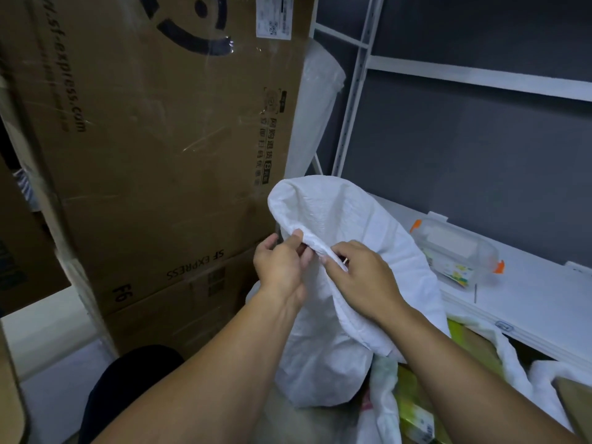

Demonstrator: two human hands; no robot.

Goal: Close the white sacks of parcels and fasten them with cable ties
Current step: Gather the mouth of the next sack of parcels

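Note:
A white woven sack [326, 347] stands in front of me, its open top edge pulled up and folded over. My left hand [282, 267] pinches the sack's rim between thumb and fingers. My right hand [362, 280] grips the same rim just to the right, fingers curled over the fabric. The two hands almost touch. A thin pale sliver shows at my right fingertips; I cannot tell what it is. The sack's contents are hidden.
Tall taped cardboard boxes [153, 139] stand close on the left. A white metal shelf [528, 296] on the right holds a clear plastic container with orange clips [458, 251]. Another open white sack [512, 357] with yellow-green parcels lies at lower right.

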